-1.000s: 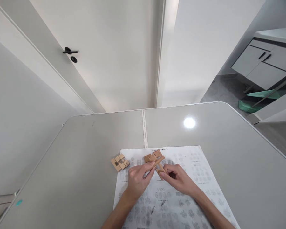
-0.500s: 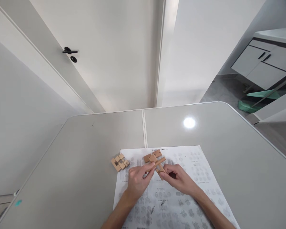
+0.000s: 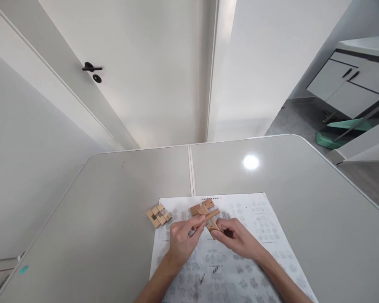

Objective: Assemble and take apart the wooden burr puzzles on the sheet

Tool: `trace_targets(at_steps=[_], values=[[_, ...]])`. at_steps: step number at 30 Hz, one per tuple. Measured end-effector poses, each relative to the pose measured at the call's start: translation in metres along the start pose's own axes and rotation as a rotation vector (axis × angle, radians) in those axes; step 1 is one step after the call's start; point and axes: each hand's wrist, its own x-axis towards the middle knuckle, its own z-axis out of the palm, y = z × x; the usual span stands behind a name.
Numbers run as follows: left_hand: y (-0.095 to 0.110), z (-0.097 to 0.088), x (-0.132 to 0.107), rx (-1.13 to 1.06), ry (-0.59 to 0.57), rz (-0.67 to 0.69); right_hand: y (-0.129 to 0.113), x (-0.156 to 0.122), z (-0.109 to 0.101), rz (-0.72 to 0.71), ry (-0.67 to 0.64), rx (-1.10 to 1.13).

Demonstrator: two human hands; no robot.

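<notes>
Left hand (image 3: 182,237) pinched on a slim wooden bar (image 3: 212,214), thumb below, forefinger above; bar slants up and away to the right, its far end free. Right hand (image 3: 236,235) clamped on a notched block (image 3: 212,227), thumb along its near end, fingers curled behind. Hands near each other, a little apart, bar and block in the gap between them; bar crosses over the line of the block, though cannot tell whether the two touch or interlock. Just beyond the bar, more brown wood: a flat piece (image 3: 195,209) to the left and a dark-slotted piece (image 3: 208,203) to the right, both over the top part of a printed sheet (image 3: 290,277). How these join, if at all, is hidden by bar and fingers. Left of the left hand, well clear of it, a cluster (image 3: 158,216) of paler blocks, packed close, straddling the sheet's left edge and the bench (image 3: 113,231). Sheet: white, rows of small grey figures, a heading line at the top, print too small to read; both forearms lie across it. Bench grey, pale-rimmed, split by a seam (image 3: 192,172) running away from the sheet; bright glare on its right half, teal spot (image 3: 24,269) near its left edge. Beyond the bench, pale door (image 3: 164,75) with black handle (image 3: 92,67); far right, white cabinet (image 3: 350,80), something green (image 3: 328,141) low beside it.
</notes>
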Motion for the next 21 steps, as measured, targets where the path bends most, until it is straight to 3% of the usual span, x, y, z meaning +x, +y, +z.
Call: trace_targets(at_steps=[7, 14, 18, 21], values=[[-0.002, -0.001, 0.000, 0.014, 0.011, -0.021, 0.002, -0.001, 0.001, 0.039, 0.016, 0.125], [0.007, -0.001, 0.002, -0.327, -0.036, -0.370, 0.004, -0.002, -0.005, 0.051, 0.050, 0.386], [0.010, -0.004, 0.009, -0.466, -0.067, -0.409, 0.001, -0.003, -0.004, 0.064, -0.034, 0.622], [0.009, -0.008, 0.013, -0.576, -0.180, -0.408, 0.003, -0.004, -0.003, 0.075, -0.145, 0.725]])
